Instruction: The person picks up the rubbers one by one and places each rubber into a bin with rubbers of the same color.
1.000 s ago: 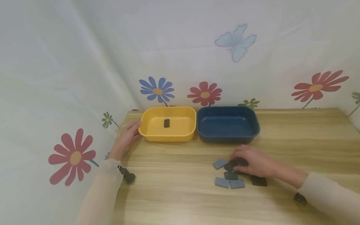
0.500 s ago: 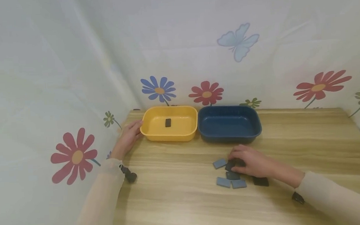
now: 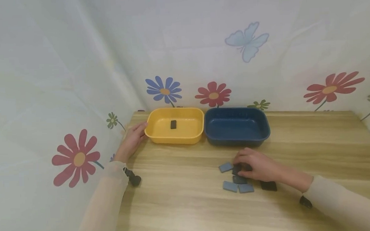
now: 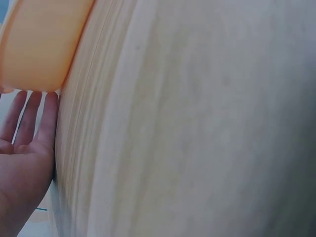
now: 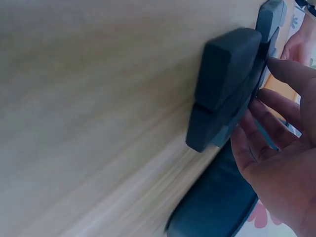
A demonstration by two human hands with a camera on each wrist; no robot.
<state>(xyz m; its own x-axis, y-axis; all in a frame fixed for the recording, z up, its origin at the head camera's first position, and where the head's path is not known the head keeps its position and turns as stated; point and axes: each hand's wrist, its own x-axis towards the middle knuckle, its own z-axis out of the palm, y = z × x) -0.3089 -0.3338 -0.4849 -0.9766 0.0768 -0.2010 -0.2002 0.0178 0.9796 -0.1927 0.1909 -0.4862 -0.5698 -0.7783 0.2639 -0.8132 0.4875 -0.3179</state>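
Note:
My left hand [image 3: 133, 140] reaches to the left end of the yellow basin [image 3: 176, 140]; in the left wrist view its fingers [image 4: 48, 116] are straight and their tips touch the basin wall. A black rectangular tile [image 3: 173, 124] lies inside that basin. My right hand [image 3: 256, 165] is low over a group of tiles on the table, thumb and fingertips pinching a black tile [image 3: 236, 169]. Beside it lie a grey-blue tile [image 3: 226, 167], a dark tile [image 3: 239, 179] and two more grey-blue tiles. The right hand partly covers other black tiles [image 5: 229, 64].
A dark blue basin [image 3: 238, 140] stands against the yellow one on its right, behind my right hand. Another black tile [image 3: 268, 186] lies under my right wrist. The wooden table [image 3: 189, 211] ends at a patterned curtain [image 3: 182, 43] behind and left.
My right hand has shifted slightly left among the tiles, and the upper grey-blue tile has slid slightly left. My left hand stays at the yellow basin. The head view has drifted a little.

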